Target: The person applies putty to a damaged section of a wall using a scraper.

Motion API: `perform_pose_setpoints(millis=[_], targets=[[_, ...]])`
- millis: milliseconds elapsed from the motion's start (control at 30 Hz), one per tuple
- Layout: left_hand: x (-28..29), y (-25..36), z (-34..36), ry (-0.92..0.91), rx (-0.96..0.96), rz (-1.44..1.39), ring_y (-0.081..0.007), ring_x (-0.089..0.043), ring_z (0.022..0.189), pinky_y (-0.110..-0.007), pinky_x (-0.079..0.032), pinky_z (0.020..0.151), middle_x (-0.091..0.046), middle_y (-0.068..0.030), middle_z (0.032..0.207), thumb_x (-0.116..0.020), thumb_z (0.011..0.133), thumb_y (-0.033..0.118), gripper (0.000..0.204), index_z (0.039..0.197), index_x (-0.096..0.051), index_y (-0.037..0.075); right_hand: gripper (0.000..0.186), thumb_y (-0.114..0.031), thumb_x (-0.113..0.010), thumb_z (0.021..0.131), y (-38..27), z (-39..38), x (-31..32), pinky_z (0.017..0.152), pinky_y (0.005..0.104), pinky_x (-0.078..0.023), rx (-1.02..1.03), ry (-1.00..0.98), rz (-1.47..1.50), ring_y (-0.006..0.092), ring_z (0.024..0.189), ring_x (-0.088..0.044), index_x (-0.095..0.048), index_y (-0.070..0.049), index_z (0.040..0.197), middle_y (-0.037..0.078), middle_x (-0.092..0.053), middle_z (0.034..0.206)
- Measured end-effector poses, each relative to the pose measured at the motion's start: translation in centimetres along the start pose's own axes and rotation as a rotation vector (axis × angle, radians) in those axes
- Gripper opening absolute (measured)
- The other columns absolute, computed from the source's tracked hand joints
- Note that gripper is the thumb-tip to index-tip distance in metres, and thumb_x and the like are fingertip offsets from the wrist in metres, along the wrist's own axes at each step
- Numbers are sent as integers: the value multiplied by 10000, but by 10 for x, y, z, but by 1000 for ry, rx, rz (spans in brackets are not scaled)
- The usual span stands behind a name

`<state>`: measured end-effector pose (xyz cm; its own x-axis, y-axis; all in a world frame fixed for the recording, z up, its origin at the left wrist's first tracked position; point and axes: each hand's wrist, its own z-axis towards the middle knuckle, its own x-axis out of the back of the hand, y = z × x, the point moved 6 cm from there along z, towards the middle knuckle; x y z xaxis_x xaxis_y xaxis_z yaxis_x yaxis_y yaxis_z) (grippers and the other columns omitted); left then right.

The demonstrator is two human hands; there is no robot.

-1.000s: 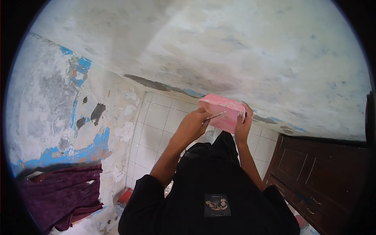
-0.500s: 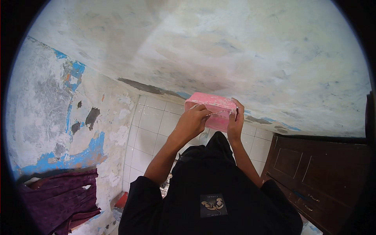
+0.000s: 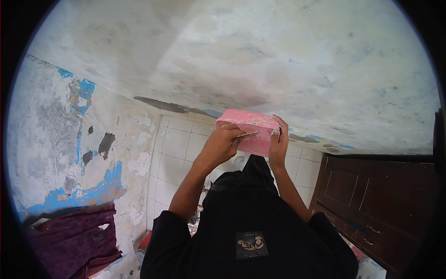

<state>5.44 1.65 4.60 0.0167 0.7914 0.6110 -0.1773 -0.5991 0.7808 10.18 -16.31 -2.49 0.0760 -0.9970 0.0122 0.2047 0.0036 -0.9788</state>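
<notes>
Left hand (image 3: 220,144): pinches a thin, smeared blade (image 3: 251,134) at the mouth of a pink plastic tub (image 3: 244,117), perhaps so anything loose lands inside.
Right hand (image 3: 279,143): clasps the tub's right end — seemingly to steady it.
Tub: before the patchy wall (image 3: 288,65), above white floor tiles (image 3: 175,143), mouth toward the black shirt (image 3: 283,228) — apparently keeping its inside reachable.

Pink tub (image 3: 248,118) in right fingers (image 3: 282,124), thin tool (image 3: 252,134) in left fingers (image 3: 232,129)

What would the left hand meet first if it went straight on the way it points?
Most likely the inside of the pink tub: the left hand points up and right into it, its thin tool leading. Depth is unclear.
</notes>
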Motion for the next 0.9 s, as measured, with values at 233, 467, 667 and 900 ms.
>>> perform_pose_setpoints(millis=[233,467,667,900], targets=[[-5,15,7,-47,-79,-45,-336,-660,884,-393,-523,774,-690,-156,974,-640,804,-39,249,1036,-715,11,415,-263,-500,1005,-5,-1,7,1073,363,-323,27,11,-1,244,1224,-457,-496,14,1315,135,-515,1264],[-11,-12,10,-157,-52,-145,-271,-666,839,-354,-519,752,-688,-136,916,-650,800,-39,219,1009,-706,-13,387,-211,-518,993,0,1,9,1065,363,-343,-30,9,-5,231,1209,-481,-506,8,1312,132,-518,1270],[11,-38,-18,-85,122,-414,-151,-626,789,-305,-498,718,-654,-74,818,-669,828,-15,197,1023,-692,1,375,-201,-451,1032,24,3,18,1003,334,-413,42,55,-139,194,1143,-527,-480,-8,1352,99,-508,1323],[27,-118,-64,637,438,-1053,-164,-665,949,-307,-542,823,-691,-60,1035,-648,938,91,259,1177,-633,-9,358,-210,-465,1032,44,-1,46,1033,347,-377,-127,139,-120,211,1179,-495,-504,-3,1321,122,-519,1301]])
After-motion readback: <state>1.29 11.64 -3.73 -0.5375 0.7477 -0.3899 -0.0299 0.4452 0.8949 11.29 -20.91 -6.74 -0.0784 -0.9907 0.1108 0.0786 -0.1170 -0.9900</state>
